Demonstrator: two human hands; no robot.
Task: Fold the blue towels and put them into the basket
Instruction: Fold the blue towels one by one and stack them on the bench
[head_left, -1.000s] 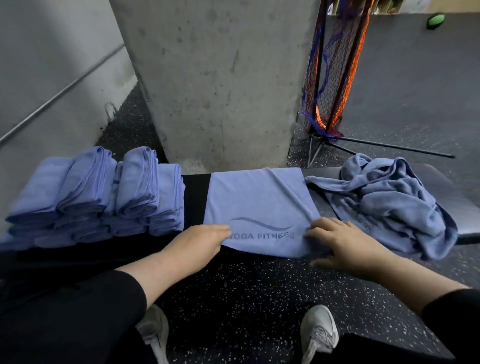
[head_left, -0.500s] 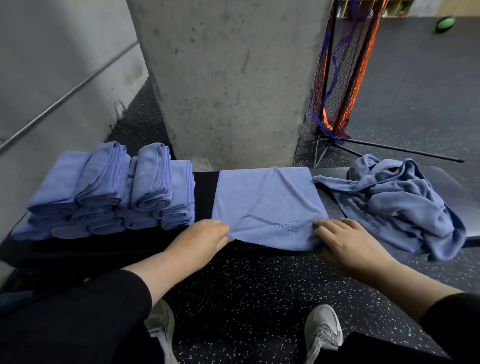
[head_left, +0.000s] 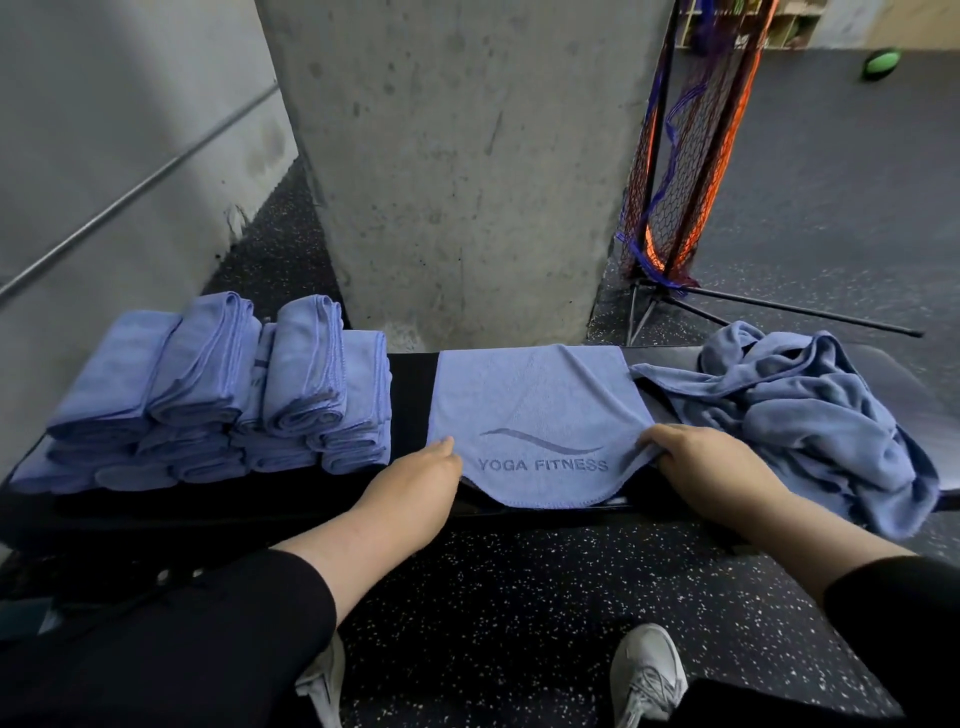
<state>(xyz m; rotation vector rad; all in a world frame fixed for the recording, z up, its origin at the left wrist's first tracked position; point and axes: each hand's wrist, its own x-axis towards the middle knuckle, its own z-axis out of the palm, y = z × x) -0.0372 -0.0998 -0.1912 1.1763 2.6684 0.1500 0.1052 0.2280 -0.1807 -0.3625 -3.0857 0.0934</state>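
We see the left hand (head_left: 415, 475) with its fingers curled under and pinching the near left corner of the flat blue towel (head_left: 535, 405); the fingertips themselves are hidden beneath the cloth. The right hand (head_left: 711, 467) grips the near right corner, its fingers bent over the edge with the fabric gathered under them. Between the two hands the towel's near hem sags in a shallow curve over the front of the black bench (head_left: 410, 395), while the rest of it lies flat across the bench top. The cloth is a soft, fine-napped microfibre with a stitched hem, and it bears a darker wave mark above the words "YOGA FITNESS".

To the right, just beside the flat towel, we see a crumpled heap of unfolded towels (head_left: 810, 410) of the same blue cloth, creased and tangled, partly hanging over the bench. To the left, apart from the flat one, sits the stack of folded towels (head_left: 223, 395), thick rectangular bundles with rounded folds, piled in layers. We see no basket in this view.

Behind the bench rises a rough, pitted concrete pillar (head_left: 462, 156). The floor (head_left: 519, 613) is black rubber flecked with white. Black sleeves cover both forearms.
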